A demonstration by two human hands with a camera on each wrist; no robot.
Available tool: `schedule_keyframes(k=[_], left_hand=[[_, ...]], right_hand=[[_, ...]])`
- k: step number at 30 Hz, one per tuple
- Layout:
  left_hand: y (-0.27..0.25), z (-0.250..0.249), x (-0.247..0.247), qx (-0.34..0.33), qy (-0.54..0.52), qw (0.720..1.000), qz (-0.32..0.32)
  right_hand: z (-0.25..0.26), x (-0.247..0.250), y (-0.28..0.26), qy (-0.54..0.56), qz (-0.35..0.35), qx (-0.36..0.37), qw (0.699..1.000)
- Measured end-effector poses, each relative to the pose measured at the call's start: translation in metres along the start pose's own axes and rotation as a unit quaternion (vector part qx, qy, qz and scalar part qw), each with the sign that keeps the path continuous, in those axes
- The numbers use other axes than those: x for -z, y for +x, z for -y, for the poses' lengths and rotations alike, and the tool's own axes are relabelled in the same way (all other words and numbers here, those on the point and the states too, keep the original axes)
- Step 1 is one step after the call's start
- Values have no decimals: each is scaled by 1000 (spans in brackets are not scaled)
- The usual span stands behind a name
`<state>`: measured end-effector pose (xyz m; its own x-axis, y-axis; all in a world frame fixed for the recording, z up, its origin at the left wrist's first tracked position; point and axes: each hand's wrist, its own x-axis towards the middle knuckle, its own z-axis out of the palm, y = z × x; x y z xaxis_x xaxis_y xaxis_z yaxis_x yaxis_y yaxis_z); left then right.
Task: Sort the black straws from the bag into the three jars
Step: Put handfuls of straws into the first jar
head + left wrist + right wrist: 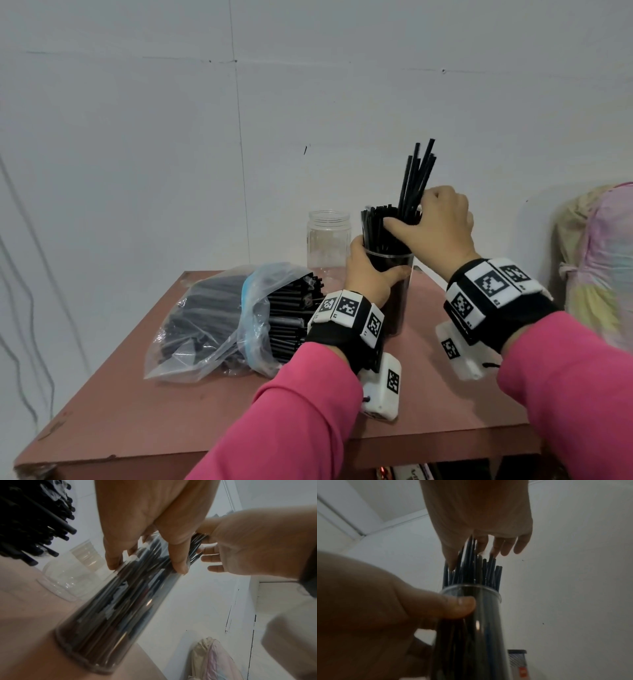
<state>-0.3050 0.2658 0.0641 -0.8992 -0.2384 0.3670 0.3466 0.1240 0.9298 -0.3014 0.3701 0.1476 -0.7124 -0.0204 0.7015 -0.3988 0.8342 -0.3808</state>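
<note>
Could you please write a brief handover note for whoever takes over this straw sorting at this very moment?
Left hand grips the packed jar, upright on the table.
Right hand holds a small bunch of straws standing in that jar's mouth, not yet fully down.
Empty jar stands behind and to the left; no third jar can be made out.
Bag lies on its side on the left, many straws inside.
Done: one jar nearly full.
Left: seat this bunch, then fill the remaining jars from the bag.

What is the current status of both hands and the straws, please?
Left hand grips the filled jar on the table. Right hand holds a straw bundle at its mouth. Empty jar behind; bag still full. Nothing obstructing.
</note>
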Motion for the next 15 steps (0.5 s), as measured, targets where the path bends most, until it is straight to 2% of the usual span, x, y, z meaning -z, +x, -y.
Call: schedule_keyframes(k=[1,3,5,7,9,11,15], left_hand=[[0,0,0,-2,1,1000,-1],[0,0,0,-5,1,1000,-4],[-1,-1,0,-6,0,1000,-4],[-1,-1,0,-6,3,1000,-2],[-2,-1,1,-4,5,1000,-1],[-3,-2,1,-1,6,1000,-1],[-5,-4,1,-3,2,1000,0]], right_hand=[[3,4,0,69,8,-22,997],[10,15,7,256,16,-32,966],[17,28,20,320,-2,9,947],[22,35,34,274,2,79,959],[24,31,40,178,42,128,975],[20,20,36,117,78,147,979],[10,7,12,98,75,153,981]])
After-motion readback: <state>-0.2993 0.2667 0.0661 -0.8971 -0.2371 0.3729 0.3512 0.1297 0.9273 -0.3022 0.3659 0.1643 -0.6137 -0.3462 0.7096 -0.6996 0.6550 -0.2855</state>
